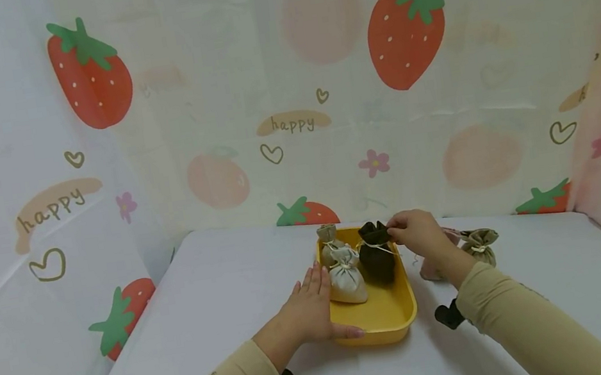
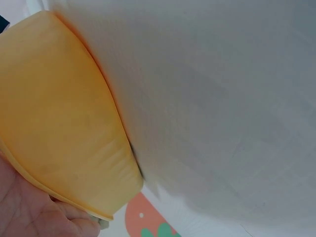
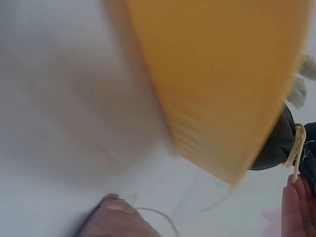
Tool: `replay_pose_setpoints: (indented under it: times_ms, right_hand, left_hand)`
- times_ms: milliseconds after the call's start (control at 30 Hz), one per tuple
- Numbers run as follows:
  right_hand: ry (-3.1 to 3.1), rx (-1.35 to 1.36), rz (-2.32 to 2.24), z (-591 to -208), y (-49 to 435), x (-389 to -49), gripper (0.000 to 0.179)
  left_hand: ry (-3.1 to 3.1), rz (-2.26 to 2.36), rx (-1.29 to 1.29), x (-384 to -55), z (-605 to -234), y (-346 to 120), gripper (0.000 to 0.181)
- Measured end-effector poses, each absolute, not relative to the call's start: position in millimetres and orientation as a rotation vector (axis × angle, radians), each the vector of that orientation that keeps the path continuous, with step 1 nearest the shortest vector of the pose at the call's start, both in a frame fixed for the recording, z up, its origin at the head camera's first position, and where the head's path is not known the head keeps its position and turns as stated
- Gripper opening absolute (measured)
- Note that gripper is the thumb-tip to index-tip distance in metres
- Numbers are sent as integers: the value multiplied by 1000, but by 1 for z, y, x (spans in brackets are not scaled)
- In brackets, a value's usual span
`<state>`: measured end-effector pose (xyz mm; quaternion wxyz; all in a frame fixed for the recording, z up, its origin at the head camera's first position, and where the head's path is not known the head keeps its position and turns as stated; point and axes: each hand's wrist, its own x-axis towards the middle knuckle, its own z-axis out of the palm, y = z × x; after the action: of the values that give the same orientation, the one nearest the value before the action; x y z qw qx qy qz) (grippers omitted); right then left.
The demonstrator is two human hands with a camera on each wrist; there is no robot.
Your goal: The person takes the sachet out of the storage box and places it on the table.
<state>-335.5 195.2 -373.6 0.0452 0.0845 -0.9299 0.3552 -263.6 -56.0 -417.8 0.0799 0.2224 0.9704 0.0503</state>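
Observation:
My left hand (image 1: pixel 311 306) lies along the left rim of a yellow plastic tray (image 1: pixel 378 336), fingers straight and thumb over the near corner. With thumb and fingertips, my right hand (image 1: pixel 418 234) pinches the gathered top of a black drawstring pouch (image 1: pixel 378 263) at the tray's far right side. Its pale cord shows in the right wrist view, close to my fingers (image 3: pixel 296 205). Inside the tray, a white pouch (image 1: pixel 348 285) leans at the left, with a beige pouch (image 1: pixel 327 234) behind it. The left wrist view shows mostly the tray's outer wall (image 2: pixel 64 108).
Right of the tray, partly behind my right arm, are a pink pouch (image 1: pixel 429 268) and a khaki pouch (image 1: pixel 481 245) on the white tabletop (image 1: pixel 222 290). A printed strawberry curtain (image 1: pixel 238 80) hangs behind the table. Small black pieces (image 1: pixel 448 316) show beside my wrists.

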Motion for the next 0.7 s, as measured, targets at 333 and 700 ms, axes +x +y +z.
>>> replay_pose_setpoints:
  times_ms: [333, 700]
  right_hand:
    - [-2773, 306, 1126, -352, 200, -326, 18]
    - [-2721, 270, 1202, -325, 217, -313, 20]
  left_hand:
    - [2897, 147, 656, -265, -417, -56, 133]
    - [2896, 138, 652, -265, -416, -55, 134]
